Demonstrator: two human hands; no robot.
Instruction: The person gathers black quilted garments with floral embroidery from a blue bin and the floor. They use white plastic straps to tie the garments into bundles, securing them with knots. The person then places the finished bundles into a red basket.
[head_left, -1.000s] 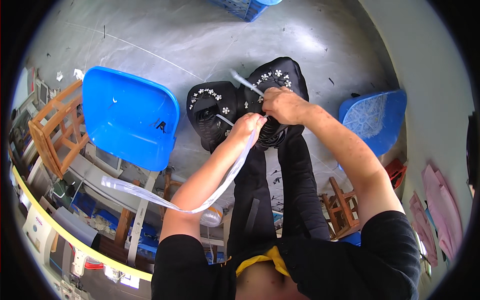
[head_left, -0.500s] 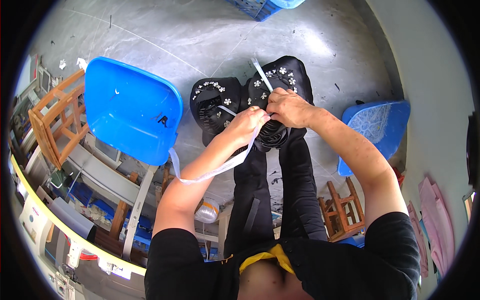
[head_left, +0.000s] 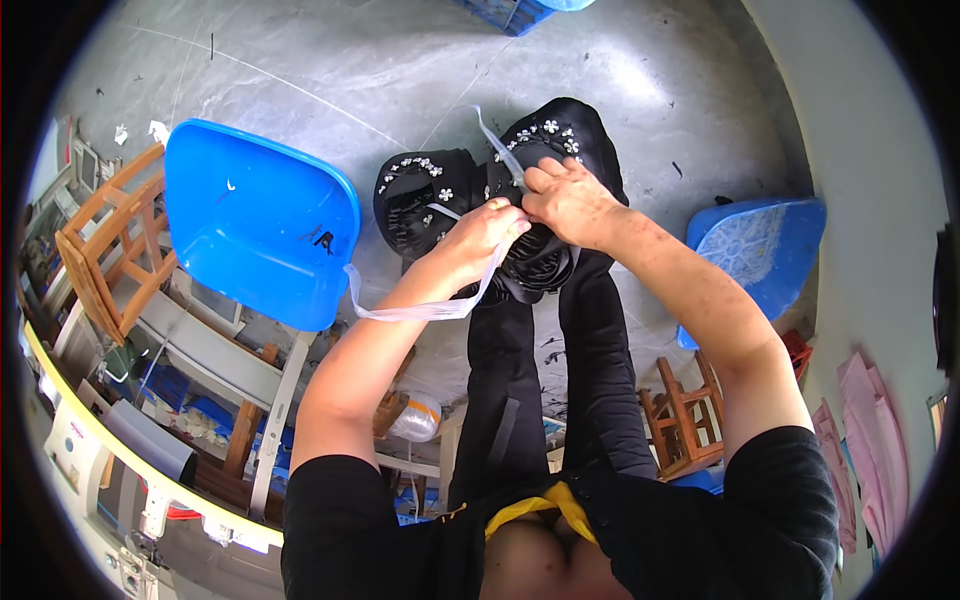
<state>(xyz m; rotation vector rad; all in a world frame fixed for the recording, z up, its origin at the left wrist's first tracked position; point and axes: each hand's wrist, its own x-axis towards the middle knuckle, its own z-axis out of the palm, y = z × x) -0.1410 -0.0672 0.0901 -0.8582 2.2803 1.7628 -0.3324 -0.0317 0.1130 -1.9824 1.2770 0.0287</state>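
Two bundles of black cloth decorated with small white flowers, a smaller left one (head_left: 400,175) and a larger right one (head_left: 590,125), lie side by side at my black-trousered knees. My left hand (head_left: 480,240) is closed on a thin white strip (head_left: 430,312), which loops below it across my left forearm. Close beside it over the right bundle, my right hand (head_left: 575,203) pinches the same strip, whose free end points up and away to the left. Fingertips of both hands nearly meet, and the exact spot between them is hidden. Another white piece of strip crosses the left bundle.
A large blue plastic bin (head_left: 265,220) stands at left near a wooden stool (head_left: 115,240). On the right are a blue basket (head_left: 755,260) with white lacy material and another wooden stool (head_left: 685,420). A yellow-edged sewing table (head_left: 110,455) curves along the lower left; pink cloth (head_left: 872,440) hangs at right.
Both hands have shifted slightly left, with the right hand turned more upward. The strip's free end now leans further left, and its lower loop has risen.
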